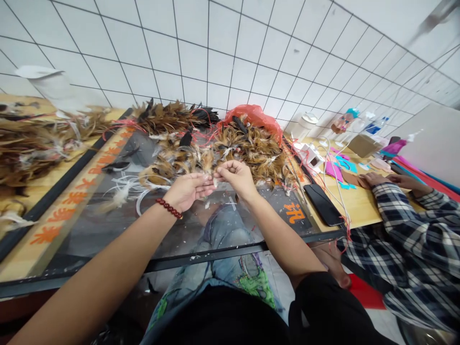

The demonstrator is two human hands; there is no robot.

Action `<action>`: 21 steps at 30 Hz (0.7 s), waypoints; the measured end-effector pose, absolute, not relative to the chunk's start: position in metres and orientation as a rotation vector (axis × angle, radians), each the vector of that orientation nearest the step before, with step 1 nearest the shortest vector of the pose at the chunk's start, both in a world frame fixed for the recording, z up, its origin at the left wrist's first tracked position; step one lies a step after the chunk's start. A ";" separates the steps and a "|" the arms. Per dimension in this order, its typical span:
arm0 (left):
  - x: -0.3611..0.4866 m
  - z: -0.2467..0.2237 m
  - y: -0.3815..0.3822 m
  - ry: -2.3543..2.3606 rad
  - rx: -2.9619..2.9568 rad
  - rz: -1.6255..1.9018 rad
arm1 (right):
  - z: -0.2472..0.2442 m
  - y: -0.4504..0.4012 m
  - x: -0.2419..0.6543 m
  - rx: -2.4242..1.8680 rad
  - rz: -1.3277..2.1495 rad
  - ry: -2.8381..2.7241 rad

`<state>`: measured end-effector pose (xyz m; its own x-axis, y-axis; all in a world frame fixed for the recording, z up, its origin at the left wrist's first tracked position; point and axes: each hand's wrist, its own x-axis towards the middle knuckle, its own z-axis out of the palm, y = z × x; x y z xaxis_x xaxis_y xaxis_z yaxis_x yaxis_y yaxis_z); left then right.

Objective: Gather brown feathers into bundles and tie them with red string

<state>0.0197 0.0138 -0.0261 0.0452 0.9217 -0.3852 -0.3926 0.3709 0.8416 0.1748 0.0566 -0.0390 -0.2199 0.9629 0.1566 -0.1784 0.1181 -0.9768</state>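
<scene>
Left hand and right hand pinch a feather tuft; work looks unfinished, loose feathers heaped across the counter.

They wear a black top, jeans and red-beaded bracelet.

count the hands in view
4: the wearer's left hand and right hand, close together mid-picture; a co-worker's first hand and second hand, both right of the phone.
</scene>
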 end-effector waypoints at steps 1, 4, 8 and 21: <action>0.020 -0.026 0.014 1.104 0.615 1.101 | -0.039 0.056 0.174 -0.853 1.331 -1.305; 0.019 -0.027 0.014 1.112 0.617 1.082 | -0.041 0.055 0.173 -0.819 1.298 -1.283; 0.019 -0.029 0.016 1.119 0.615 1.080 | -0.044 0.054 0.170 -0.818 1.293 -1.331; 0.006 -0.018 0.022 0.918 0.572 1.466 | -0.048 0.071 0.188 -1.133 0.767 -1.714</action>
<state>0.0058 0.0224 -0.0180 -0.1250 0.9770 -0.1726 -0.5820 0.0687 0.8103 0.1882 0.0709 -0.0483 -0.1602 0.9232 0.3494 0.3545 0.3841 -0.8525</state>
